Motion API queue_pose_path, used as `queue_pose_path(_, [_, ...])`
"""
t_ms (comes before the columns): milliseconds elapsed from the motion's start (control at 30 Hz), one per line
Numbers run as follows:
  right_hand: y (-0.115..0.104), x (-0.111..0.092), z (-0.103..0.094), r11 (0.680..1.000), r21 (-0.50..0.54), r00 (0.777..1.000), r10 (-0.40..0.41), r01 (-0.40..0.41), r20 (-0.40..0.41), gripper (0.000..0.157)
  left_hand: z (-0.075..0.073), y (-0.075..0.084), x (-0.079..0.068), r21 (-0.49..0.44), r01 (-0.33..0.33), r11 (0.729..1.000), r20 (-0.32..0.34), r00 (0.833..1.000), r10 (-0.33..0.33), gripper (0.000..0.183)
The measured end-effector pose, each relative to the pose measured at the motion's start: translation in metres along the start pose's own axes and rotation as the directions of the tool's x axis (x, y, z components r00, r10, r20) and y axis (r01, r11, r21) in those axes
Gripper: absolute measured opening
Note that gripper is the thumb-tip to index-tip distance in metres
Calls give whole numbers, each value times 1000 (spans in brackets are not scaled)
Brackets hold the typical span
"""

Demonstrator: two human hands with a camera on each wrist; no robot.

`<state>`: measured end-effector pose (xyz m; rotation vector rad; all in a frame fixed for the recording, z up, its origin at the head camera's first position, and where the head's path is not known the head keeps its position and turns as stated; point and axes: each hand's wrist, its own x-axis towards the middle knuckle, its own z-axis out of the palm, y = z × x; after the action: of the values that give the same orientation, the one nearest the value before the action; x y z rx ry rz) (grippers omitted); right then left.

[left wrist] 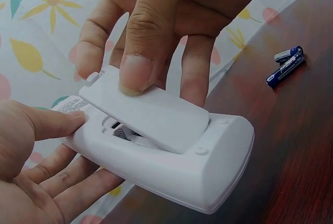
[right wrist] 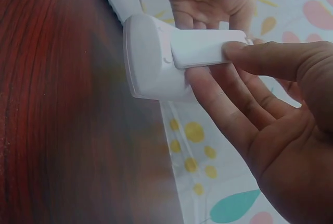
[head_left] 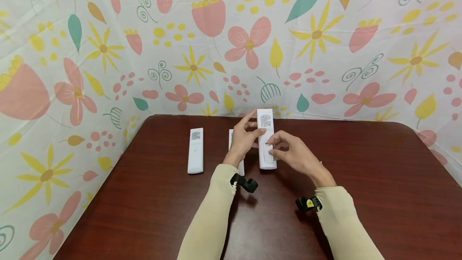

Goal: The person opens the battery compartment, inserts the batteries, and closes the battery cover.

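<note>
In the head view my left hand [head_left: 242, 137] grips a white remote control [head_left: 266, 122] back side up, above the table, thumb on its back and fingers beneath. My right hand [head_left: 296, 155] pinches the remote's white battery cover [left wrist: 151, 110] between thumb and fingers. The cover is tilted: its lower end touches the remote's back, while the tabbed end is raised off it. Below it, part of the battery compartment [left wrist: 123, 133] shows in the left wrist view; whether cells lie inside, I cannot tell.
Two more white remotes lie on the dark wooden table [head_left: 151, 212]: one remote [head_left: 195, 151] at left, another remote [head_left: 241, 168] partly hidden by my left hand. Blue batteries [left wrist: 286, 66] lie on the table in the left wrist view. A flower-patterned cloth [head_left: 216, 71] hangs behind.
</note>
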<state>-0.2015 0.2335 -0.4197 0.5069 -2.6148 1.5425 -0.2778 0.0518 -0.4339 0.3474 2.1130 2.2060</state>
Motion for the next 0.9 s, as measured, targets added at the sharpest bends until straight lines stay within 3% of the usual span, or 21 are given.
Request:
queue_pose_path(333, [-3,-1,-5,996,78,999,40,-39,-16,22,-2,3,2,-11,6,1000,-21,1000,-6,69])
queue_pose_path(900, [5,-5,-17,991,44,989,128,-126,-69,22,-4,5,1,7,19,1000,-40,999,-19,69])
